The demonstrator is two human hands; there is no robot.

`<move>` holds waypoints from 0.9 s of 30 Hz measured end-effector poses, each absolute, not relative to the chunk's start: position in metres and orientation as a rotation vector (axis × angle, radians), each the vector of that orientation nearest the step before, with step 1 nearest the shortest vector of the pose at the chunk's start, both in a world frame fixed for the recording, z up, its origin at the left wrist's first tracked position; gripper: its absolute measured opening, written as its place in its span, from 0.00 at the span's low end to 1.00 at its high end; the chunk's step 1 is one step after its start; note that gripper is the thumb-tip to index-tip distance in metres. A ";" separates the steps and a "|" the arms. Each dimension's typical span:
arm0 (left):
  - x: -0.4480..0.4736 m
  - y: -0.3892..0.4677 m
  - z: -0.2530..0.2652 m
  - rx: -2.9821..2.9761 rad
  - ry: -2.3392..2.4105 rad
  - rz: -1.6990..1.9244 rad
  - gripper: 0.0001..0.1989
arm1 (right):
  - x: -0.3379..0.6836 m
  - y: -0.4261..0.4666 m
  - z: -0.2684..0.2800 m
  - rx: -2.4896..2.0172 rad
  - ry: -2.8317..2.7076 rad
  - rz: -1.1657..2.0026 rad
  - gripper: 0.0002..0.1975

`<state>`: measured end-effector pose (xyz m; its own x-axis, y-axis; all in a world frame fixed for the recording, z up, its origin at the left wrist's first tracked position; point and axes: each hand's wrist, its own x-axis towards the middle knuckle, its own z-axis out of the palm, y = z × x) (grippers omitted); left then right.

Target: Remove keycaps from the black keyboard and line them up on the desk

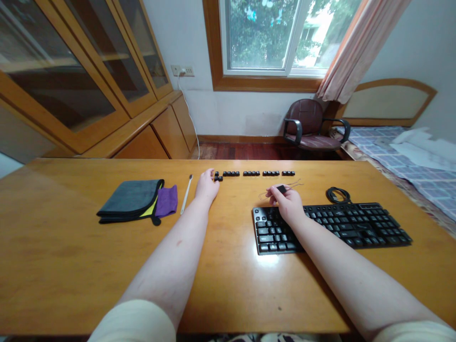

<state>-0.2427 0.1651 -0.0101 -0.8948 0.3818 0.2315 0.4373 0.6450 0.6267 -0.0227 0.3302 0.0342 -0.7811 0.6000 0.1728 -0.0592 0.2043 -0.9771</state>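
Observation:
My left hand (207, 185) rests on the table at the left end of a row of loose black keycaps (231, 174). Its thumb and forefinger are closed around a small keycap (216, 178) there, with others touching it. My right hand (288, 204) grips a wire keycap puller (281, 189) by its black middle, and its thin wire loops stick out on both sides. Below that hand lies a black keyboard (338, 225), partly covered by my right wrist and forearm. Some of its upper left keys are hidden.
Left of my left arm lie a white toothbrush (187, 194), a purple cloth (166, 200) and a folded grey towel (130, 198). The keyboard's coiled cable (337, 194) sits behind it. Beyond the wooden table (228, 294) stand an armchair (309, 123) and a bed.

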 end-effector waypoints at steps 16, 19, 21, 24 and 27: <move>-0.236 0.165 -0.001 -0.686 -2.742 -1.083 0.22 | -0.025 0.330 0.029 -0.513 -1.889 1.643 0.18; -0.220 0.168 0.013 -0.791 -2.615 -1.088 0.19 | -0.024 0.331 0.026 -0.501 -1.958 1.656 0.17; -0.202 0.174 0.023 -0.988 -2.539 -1.098 0.15 | -0.022 0.333 0.028 -0.484 -2.079 1.592 0.17; -0.168 0.187 0.033 -1.508 -2.526 -1.083 0.11 | -0.018 0.337 0.036 -0.400 -2.334 1.461 0.16; -0.140 0.197 0.033 -2.026 -2.496 -0.957 0.11 | -0.017 0.340 0.047 -0.293 -2.535 1.390 0.14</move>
